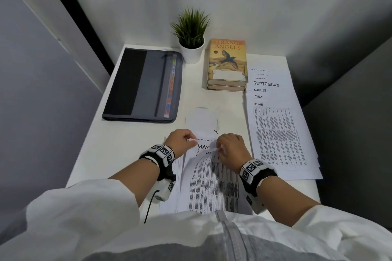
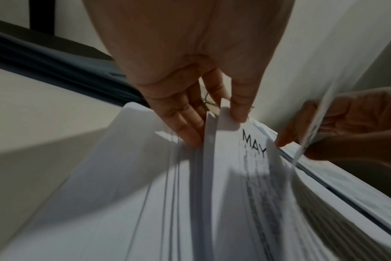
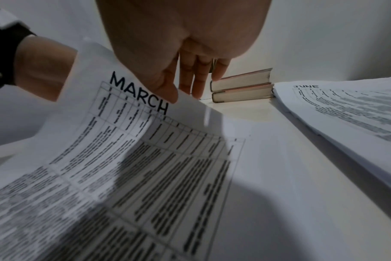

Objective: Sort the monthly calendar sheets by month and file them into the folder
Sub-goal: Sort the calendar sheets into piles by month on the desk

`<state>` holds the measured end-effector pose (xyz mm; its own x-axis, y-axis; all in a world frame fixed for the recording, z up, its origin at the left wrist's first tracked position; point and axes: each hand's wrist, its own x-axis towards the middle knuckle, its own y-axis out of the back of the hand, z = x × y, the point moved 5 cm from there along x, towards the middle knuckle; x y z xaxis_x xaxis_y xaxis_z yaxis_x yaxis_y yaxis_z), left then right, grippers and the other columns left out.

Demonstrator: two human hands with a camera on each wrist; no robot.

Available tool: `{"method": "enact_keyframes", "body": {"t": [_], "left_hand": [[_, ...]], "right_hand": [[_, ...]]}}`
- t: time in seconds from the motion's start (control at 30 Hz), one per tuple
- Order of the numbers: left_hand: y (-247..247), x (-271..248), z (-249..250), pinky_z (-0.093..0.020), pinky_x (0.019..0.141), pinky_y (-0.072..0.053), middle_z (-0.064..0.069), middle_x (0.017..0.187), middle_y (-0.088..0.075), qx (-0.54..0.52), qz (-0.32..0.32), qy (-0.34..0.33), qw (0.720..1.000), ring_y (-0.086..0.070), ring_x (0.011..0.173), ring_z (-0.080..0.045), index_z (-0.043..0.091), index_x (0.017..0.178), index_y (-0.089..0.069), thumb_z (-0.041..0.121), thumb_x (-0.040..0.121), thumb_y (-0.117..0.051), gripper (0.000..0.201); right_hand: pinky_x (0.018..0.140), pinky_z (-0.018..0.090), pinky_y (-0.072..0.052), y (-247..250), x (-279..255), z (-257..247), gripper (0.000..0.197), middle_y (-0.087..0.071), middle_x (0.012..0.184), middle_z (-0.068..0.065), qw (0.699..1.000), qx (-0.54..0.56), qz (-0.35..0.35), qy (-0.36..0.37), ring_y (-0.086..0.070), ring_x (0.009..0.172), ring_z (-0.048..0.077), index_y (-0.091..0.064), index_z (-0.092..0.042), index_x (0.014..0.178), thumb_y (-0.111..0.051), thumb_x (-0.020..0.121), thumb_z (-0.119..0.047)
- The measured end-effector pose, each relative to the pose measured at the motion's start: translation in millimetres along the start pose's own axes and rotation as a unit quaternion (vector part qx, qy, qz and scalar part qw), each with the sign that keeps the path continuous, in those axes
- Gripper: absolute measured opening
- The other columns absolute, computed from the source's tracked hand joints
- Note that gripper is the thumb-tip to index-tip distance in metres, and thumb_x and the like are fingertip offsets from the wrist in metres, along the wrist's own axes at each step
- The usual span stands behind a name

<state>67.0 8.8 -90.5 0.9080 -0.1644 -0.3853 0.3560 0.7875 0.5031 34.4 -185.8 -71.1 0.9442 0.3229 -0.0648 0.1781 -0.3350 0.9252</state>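
A loose pile of white calendar sheets (image 1: 210, 184) lies at the table's near edge. My left hand (image 1: 184, 140) pinches the top edges of several sheets (image 2: 212, 141) at the pile's upper left, beside the sheet headed MAY (image 1: 203, 146) (image 2: 253, 144). My right hand (image 1: 230, 147) pinches the top of the MARCH sheet (image 3: 145, 134) and lifts it in a curl. A second, fanned stack (image 1: 277, 125) on the right shows JUNE, JULY, AUGUST and SEPTEMBER headings. The dark grey folder (image 1: 144, 87) lies closed at the far left.
A potted plant (image 1: 191, 36) stands at the back against the wall. Two stacked books (image 1: 228, 65) lie to its right, touching the fanned stack's far corner. A white card or slip (image 1: 201, 122) lies beyond my hands. Walls close in on three sides.
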Motion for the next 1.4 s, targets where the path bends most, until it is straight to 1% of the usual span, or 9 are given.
{"method": "enact_keyframes", "body": {"t": [0.1, 0.23, 0.3, 0.47, 0.63, 0.83, 0.97, 1.17, 1.4], "left_hand": [[-1.7, 0.4, -1.5, -0.021, 0.058, -0.040, 0.014, 0.063, -0.057, 0.006, 0.001, 0.003, 1.000, -0.049, 0.058, -0.005, 0.025, 0.072, -0.066, 0.023, 0.081, -0.070, 0.010], [-2.7, -1.9, -1.7, -0.021, 0.059, -0.041, 0.015, 0.059, -0.055, 0.004, -0.002, 0.012, 1.000, -0.049, 0.057, -0.002, 0.026, 0.068, -0.065, 0.020, 0.080, -0.070, 0.015], [-3.6, -4.2, -0.4, -0.023, 0.061, -0.042, 0.014, 0.059, -0.055, 0.004, -0.012, 0.010, 1.000, -0.049, 0.057, -0.004, 0.025, 0.067, -0.065, 0.019, 0.079, -0.071, 0.015], [-3.9, -10.6, 5.9, -0.027, 0.069, -0.045, 0.009, 0.067, -0.061, -0.008, -0.035, -0.006, 0.999, -0.054, 0.065, -0.010, 0.016, 0.072, -0.068, 0.018, 0.079, -0.072, 0.008], [-2.8, -14.0, 9.8, -0.031, 0.077, -0.048, 0.004, 0.077, -0.067, -0.016, -0.043, -0.011, 0.999, -0.056, 0.073, -0.014, 0.014, 0.078, -0.069, 0.019, 0.081, -0.071, 0.006], [-0.3, -10.4, 6.7, -0.033, 0.084, -0.049, -0.001, 0.090, -0.061, -0.031, 0.008, 0.028, 0.999, -0.061, 0.090, -0.018, 0.019, 0.107, -0.061, 0.029, 0.087, -0.069, 0.023], [-3.2, -6.4, 7.5, -0.027, 0.078, -0.046, -0.003, 0.098, -0.066, 0.033, -0.003, 0.018, 0.999, -0.059, 0.089, -0.016, 0.010, 0.093, -0.069, 0.023, 0.090, -0.064, 0.014], [-3.2, -5.4, 9.8, -0.022, 0.072, -0.039, 0.002, 0.088, -0.064, 0.072, -0.008, 0.009, 0.997, -0.056, 0.082, -0.013, 0.010, 0.088, -0.069, 0.024, 0.093, -0.059, 0.018], [-4.9, -4.3, 7.4, -0.019, 0.058, -0.038, 0.004, 0.074, -0.061, 0.036, -0.009, 0.031, 0.999, -0.053, 0.067, -0.007, 0.014, 0.078, -0.064, 0.025, 0.091, -0.063, 0.017]], "right_hand": [[0.082, 0.033, -0.032, 8.7, -4.8, 3.1, 0.011, -0.054, 0.093, -0.002, 0.998, 0.058, 0.027, -0.008, -0.044, 0.090, 0.017, -0.058, -0.016, 0.083, -0.050, 0.084, -0.024], [0.071, 0.027, -0.028, 8.6, -5.6, 7.6, 0.048, -0.050, 0.057, 0.005, 0.990, 0.131, 0.010, -0.054, -0.048, 0.057, 0.022, -0.049, -0.009, 0.060, -0.036, 0.099, -0.034], [0.068, 0.025, -0.030, 7.0, -6.3, 9.4, 0.043, -0.050, 0.052, 0.004, 0.985, 0.151, 0.004, -0.081, -0.050, 0.052, 0.024, -0.050, -0.010, 0.065, -0.040, 0.100, -0.032], [0.074, 0.028, -0.036, 0.9, -6.9, 2.5, 0.020, -0.052, 0.057, -0.014, 0.986, 0.145, -0.005, -0.082, -0.049, 0.060, 0.006, -0.058, -0.019, 0.107, -0.042, 0.097, -0.025], [0.078, 0.034, -0.041, -6.4, -11.0, 2.0, 0.019, -0.052, 0.088, 0.000, 0.993, 0.099, 0.015, -0.063, -0.050, 0.084, 0.019, -0.067, -0.016, 0.094, -0.051, 0.094, -0.026], [0.070, 0.035, -0.040, -5.7, -14.1, 2.7, 0.031, -0.056, 0.074, 0.000, 0.993, 0.089, 0.014, -0.072, -0.048, 0.073, 0.018, -0.059, -0.013, 0.074, -0.047, 0.095, -0.031], [0.066, 0.030, -0.031, -8.5, -14.7, 3.4, 0.029, -0.050, 0.060, -0.009, 0.987, 0.130, 0.006, -0.096, -0.046, 0.057, 0.013, -0.050, -0.018, 0.076, -0.042, 0.099, -0.034], [0.055, 0.028, -0.038, -13.5, -12.3, 8.4, 0.025, -0.057, 0.064, -0.007, 0.969, 0.204, -0.012, -0.138, -0.055, 0.060, 0.011, -0.049, -0.022, 0.090, -0.038, 0.100, -0.043], [0.060, 0.030, -0.044, -5.5, -12.9, 10.6, 0.021, -0.061, 0.071, -0.009, 0.966, 0.214, 0.017, -0.144, -0.058, 0.066, 0.013, -0.050, -0.024, 0.094, -0.037, 0.100, -0.039]]}}
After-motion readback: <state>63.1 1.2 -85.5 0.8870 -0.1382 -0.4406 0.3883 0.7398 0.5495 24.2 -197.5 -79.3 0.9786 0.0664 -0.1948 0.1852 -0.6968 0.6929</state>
